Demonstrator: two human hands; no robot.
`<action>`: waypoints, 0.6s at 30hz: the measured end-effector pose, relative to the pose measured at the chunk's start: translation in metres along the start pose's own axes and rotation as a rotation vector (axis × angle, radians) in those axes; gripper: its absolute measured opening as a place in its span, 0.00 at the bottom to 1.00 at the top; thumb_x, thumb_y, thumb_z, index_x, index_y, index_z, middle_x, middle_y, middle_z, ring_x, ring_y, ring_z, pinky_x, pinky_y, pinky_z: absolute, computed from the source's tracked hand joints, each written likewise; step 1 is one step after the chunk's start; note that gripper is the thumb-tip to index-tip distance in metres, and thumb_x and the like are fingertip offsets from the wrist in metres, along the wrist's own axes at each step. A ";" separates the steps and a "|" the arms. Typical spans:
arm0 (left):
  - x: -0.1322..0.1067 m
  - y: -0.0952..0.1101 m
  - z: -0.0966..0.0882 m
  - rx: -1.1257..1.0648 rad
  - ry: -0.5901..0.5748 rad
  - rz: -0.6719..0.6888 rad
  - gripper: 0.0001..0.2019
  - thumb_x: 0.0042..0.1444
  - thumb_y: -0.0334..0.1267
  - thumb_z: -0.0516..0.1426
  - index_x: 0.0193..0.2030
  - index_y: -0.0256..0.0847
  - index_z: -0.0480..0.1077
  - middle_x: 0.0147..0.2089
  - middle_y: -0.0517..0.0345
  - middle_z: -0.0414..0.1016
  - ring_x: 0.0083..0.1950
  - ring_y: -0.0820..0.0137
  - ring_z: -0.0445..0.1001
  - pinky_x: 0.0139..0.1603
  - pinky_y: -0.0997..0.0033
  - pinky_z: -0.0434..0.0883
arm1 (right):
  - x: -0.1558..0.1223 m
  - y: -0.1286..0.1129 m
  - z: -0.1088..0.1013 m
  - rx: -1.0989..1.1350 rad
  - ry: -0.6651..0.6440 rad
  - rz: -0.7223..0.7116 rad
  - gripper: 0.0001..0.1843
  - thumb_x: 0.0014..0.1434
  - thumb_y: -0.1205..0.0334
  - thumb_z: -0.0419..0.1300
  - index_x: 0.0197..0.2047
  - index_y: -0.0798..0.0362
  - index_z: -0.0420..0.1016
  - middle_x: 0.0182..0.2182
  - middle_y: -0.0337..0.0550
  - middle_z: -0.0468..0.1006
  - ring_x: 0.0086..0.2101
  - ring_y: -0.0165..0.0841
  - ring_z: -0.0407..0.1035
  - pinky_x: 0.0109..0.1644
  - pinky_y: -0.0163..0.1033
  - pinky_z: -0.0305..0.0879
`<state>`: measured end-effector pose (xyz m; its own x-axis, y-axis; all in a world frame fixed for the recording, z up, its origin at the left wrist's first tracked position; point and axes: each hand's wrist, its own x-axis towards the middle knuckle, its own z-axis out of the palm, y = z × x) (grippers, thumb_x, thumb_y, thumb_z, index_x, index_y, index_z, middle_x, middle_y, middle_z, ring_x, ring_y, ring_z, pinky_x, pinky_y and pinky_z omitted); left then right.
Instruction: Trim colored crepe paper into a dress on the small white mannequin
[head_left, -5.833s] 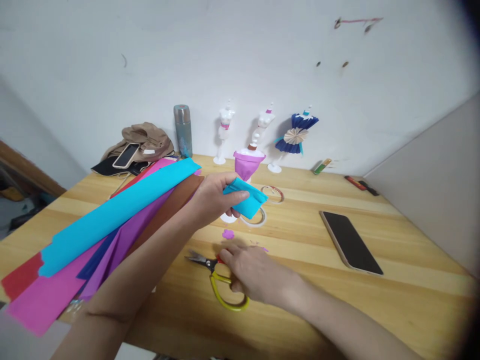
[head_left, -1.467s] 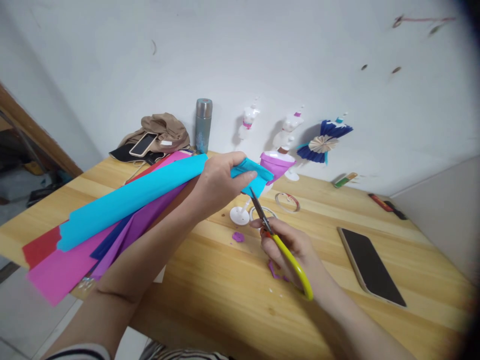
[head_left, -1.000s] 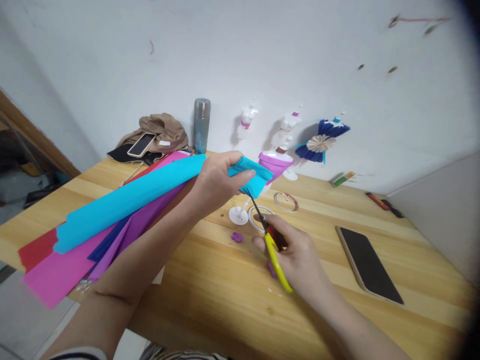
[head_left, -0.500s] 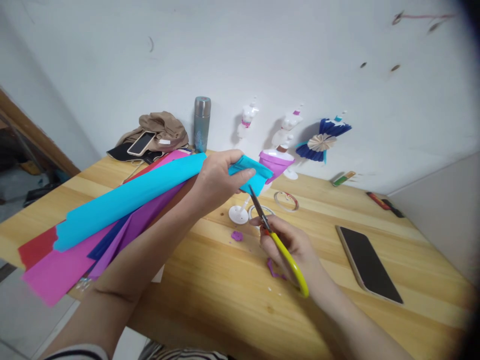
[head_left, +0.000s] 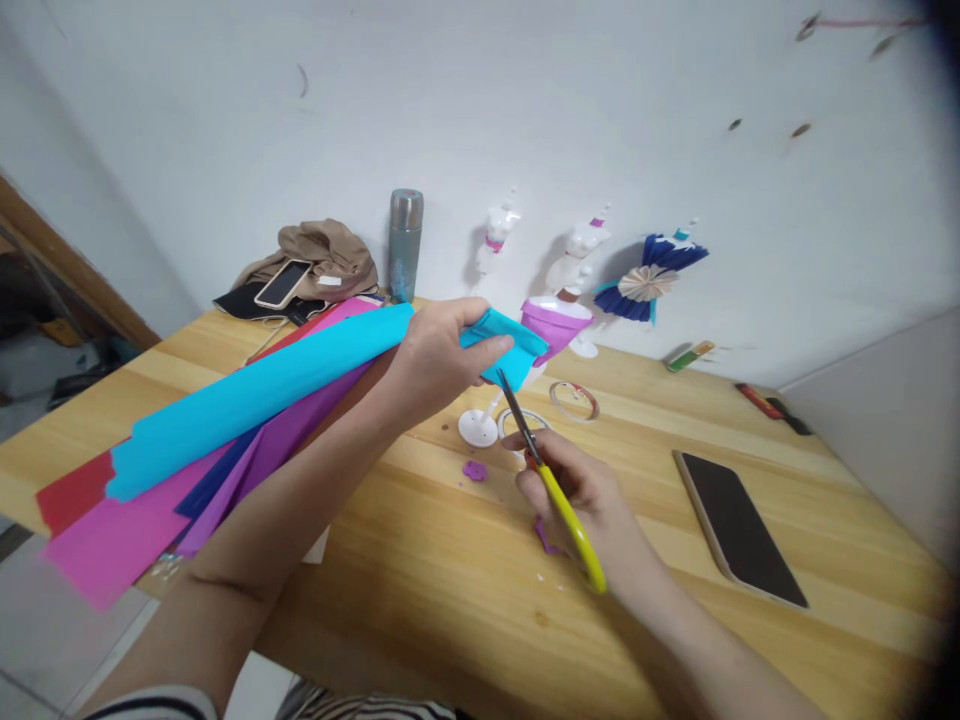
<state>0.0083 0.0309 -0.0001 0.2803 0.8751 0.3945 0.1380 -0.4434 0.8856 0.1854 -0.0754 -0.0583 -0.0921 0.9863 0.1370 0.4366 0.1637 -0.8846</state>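
Note:
My left hand (head_left: 446,345) grips a small folded piece of turquoise crepe paper (head_left: 510,355) between thumb and fingers. Around the yellow-handled scissors (head_left: 559,515) my right hand (head_left: 589,490) is closed, and their blade tips touch the lower edge of the paper. Just behind the paper stands a white doll-sized mannequin (head_left: 478,428) on a round base, wearing a purple paper skirt (head_left: 555,325). Beneath the hands lie a purple scrap (head_left: 474,470) and a roll of tape (head_left: 574,401). A turquoise paper strip (head_left: 255,395) rests on other coloured sheets beside my left forearm.
Along the wall stand a steel thermos (head_left: 405,245), a white mannequin (head_left: 499,235) and one dressed in dark blue paper (head_left: 641,285). A large phone (head_left: 739,530) lies at right, a glue stick (head_left: 690,356) behind it. A brown cloth (head_left: 330,255) is heaped back left.
The scissors' yellow handle has swung slightly left and looks narrower, its loops closer together. My left hand holds the turquoise paper in nearly the same place. The view has shifted slightly.

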 end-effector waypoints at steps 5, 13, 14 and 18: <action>0.000 0.003 0.001 -0.092 -0.014 -0.057 0.04 0.55 0.31 0.62 0.29 0.39 0.74 0.27 0.62 0.77 0.28 0.74 0.75 0.27 0.77 0.74 | 0.001 -0.001 -0.002 -0.200 0.099 -0.095 0.17 0.62 0.43 0.64 0.35 0.48 0.75 0.22 0.34 0.64 0.23 0.33 0.58 0.28 0.39 0.55; 0.001 0.002 0.003 -0.198 -0.027 -0.083 0.06 0.53 0.31 0.62 0.27 0.39 0.72 0.24 0.64 0.74 0.26 0.75 0.73 0.26 0.77 0.74 | -0.002 0.000 0.000 0.017 0.036 -0.001 0.20 0.63 0.40 0.65 0.41 0.49 0.78 0.23 0.33 0.61 0.22 0.32 0.58 0.25 0.38 0.54; 0.001 0.001 0.003 -0.189 -0.025 -0.075 0.06 0.53 0.31 0.62 0.27 0.39 0.71 0.24 0.64 0.73 0.26 0.75 0.73 0.26 0.77 0.75 | -0.002 -0.001 0.001 0.055 0.028 0.012 0.21 0.62 0.39 0.65 0.40 0.49 0.78 0.23 0.33 0.61 0.22 0.32 0.58 0.24 0.37 0.54; 0.001 -0.002 0.003 -0.137 -0.013 -0.046 0.07 0.55 0.30 0.61 0.26 0.39 0.72 0.24 0.63 0.73 0.25 0.75 0.72 0.25 0.76 0.74 | -0.001 -0.004 0.002 0.127 -0.002 0.022 0.24 0.61 0.35 0.67 0.38 0.49 0.77 0.23 0.32 0.60 0.20 0.29 0.55 0.22 0.37 0.54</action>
<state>0.0112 0.0324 -0.0022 0.2887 0.8909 0.3507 0.0202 -0.3719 0.9281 0.1819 -0.0769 -0.0562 -0.0856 0.9896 0.1158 0.3215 0.1375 -0.9369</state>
